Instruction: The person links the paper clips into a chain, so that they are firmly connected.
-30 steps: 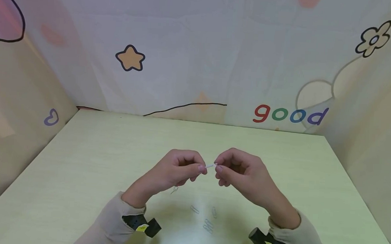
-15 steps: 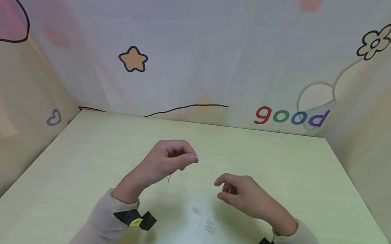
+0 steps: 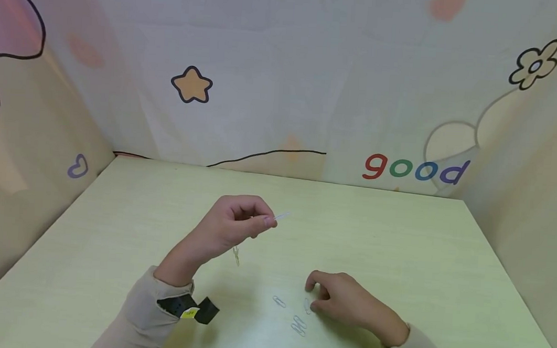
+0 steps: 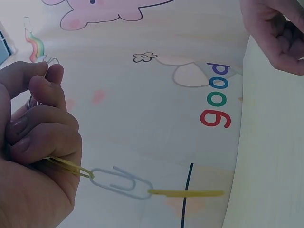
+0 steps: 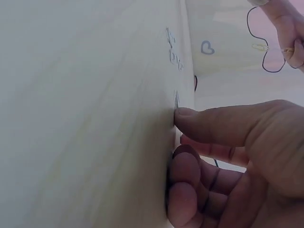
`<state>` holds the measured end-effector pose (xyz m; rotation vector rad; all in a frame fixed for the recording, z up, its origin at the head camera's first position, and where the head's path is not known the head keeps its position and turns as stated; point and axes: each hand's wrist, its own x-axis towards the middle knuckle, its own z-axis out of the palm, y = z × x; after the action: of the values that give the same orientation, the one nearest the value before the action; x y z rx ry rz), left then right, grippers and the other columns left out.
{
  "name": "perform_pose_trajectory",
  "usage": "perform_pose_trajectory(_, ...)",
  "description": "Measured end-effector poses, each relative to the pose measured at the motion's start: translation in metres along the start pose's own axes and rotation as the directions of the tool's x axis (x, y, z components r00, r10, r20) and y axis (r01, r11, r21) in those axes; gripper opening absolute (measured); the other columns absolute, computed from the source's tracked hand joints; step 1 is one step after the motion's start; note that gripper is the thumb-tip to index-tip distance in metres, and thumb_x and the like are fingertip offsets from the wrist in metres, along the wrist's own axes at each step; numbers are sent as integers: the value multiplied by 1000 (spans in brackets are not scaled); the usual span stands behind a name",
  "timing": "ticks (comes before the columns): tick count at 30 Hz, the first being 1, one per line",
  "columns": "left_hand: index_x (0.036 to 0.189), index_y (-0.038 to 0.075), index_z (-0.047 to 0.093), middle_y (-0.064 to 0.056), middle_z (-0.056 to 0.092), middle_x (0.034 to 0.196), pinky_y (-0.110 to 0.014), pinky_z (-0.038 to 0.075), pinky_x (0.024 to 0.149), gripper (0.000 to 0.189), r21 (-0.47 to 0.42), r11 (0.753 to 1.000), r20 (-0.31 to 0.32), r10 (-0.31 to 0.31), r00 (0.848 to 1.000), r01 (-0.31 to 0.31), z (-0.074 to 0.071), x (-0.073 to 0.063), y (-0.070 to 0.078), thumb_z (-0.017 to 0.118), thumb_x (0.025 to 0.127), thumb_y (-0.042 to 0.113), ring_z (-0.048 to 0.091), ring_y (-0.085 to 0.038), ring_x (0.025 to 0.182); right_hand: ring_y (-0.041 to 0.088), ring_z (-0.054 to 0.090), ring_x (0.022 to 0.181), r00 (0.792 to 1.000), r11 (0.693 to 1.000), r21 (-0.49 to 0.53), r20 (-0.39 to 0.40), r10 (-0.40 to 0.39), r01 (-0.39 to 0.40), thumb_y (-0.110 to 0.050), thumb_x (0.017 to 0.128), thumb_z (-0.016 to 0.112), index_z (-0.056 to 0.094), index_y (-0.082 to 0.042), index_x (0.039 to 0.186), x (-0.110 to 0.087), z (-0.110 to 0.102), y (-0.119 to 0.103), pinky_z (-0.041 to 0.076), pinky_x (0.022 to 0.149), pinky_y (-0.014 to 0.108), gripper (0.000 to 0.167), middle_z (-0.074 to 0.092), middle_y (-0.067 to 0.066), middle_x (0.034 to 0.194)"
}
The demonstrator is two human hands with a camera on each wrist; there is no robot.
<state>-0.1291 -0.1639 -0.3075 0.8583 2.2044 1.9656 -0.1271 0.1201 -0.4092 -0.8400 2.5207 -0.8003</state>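
Observation:
My left hand (image 3: 235,219) is raised above the table, pinching a pale paper clip (image 3: 282,216) between thumb and forefinger. Its other fingers curl round a chain of linked paper clips. In the left wrist view a silver paper clip (image 4: 118,183) hangs below the fist, linked between a yellow clip at the palm and another yellow paper clip (image 4: 190,194). Low over the table, my right hand (image 3: 347,302) has its fingers bent and thumb and forefinger apart. A silver paper clip (image 3: 307,306) lies right by its thumb tip, also seen in the right wrist view.
On the pale table (image 3: 136,271), a single silver paper clip (image 3: 279,301) lies left of the right hand. Nearer the front, two silver paper clips (image 3: 299,326) lie side by side. A printed cloth wall (image 3: 273,89) rises behind the table and at both sides.
My right hand has let go of the pale paper clip and moved down to the loose clip on the table. My left hand has shifted up and left, still holding the chain.

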Motion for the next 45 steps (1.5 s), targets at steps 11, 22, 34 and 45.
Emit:
perform_pose_trajectory(11,92,8,70,-5,49,72,-26,29,51,6,-2,999,-1,-38,999,38,0,-2,-4,67,97,11,35,-17,58,6,47,61,1000,998,-60,-15,-27,26,-27,91,77,62,-19,101,5,4,-5,42,60,28,19,53,-11,66)
perform_pose_trajectory(22,91,8,70,-4,49,72,-26,29,52,7,18,999,-6,-32,999,32,1,-3,-9,67,97,10,36,-16,58,9,47,63,999,994,-110,-38,-21,17,-12,91,75,62,-18,99,6,6,-9,42,61,30,16,53,-11,67)
perform_pose_trajectory(34,91,8,70,-4,50,72,-27,32,54,7,36,999,13,-1,1000,1,4,-2,-12,67,97,9,41,-16,63,9,54,62,999,987,160,-18,-33,36,-3,96,67,58,-15,87,3,-11,2,47,59,27,17,57,-5,70)
perform_pose_trajectory(45,92,6,71,-4,49,72,-27,35,57,7,37,999,47,16,999,-18,12,5,-11,66,97,6,43,-16,65,28,72,76,977,672,709,-152,-148,212,-7,104,56,50,3,101,-12,-48,-3,60,70,42,12,69,27,105)
